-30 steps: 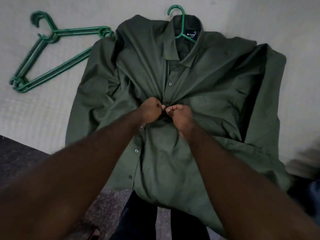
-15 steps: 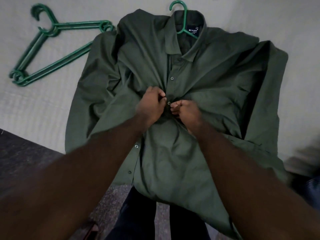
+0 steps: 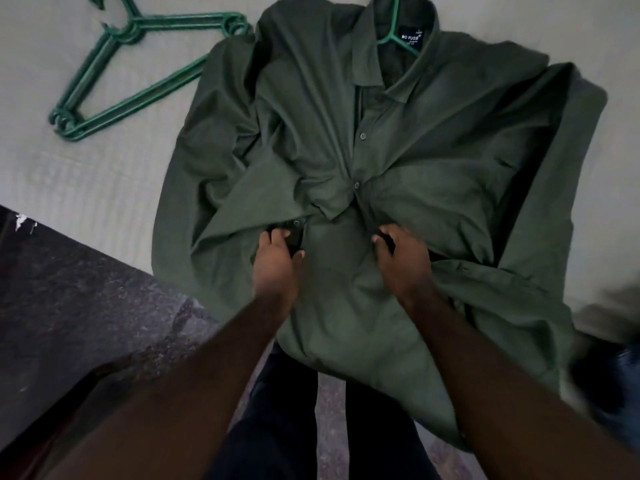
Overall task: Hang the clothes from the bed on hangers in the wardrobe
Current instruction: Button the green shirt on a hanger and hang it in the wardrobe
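While the green shirt [image 3: 433,161] lies face up across the pale bed [image 3: 86,168], its hem hanging off the near edge towards us, we have both hands on its front. Our left hand [image 3: 277,265] sits on the shirt's left front edge, fingers [image 3: 273,235] curled over the button strip and thumb pressed in from the side, so the cloth is pinched just below a loose button [image 3: 296,223]. Our right hand [image 3: 403,265] grips the opposite front edge, its fingers curled into the fabric. The two hands are apart, with a bare stretch of shirt front between them.

Above our hands on the shirt, two buttons [image 3: 356,184] are done up and the cloth gathers into folds around the lower one. A green hanger [image 3: 393,32] sits inside the shirt's collar, beside a dark label [image 3: 410,38] reading NO FUSS. A stack of spare green hangers [image 3: 114,84] lies on the bed to the left of the shirt, one end touching its shoulder. Below the shirt's hem we see dark trousers [image 3: 277,410] and a dark speckled floor [image 3: 86,289].
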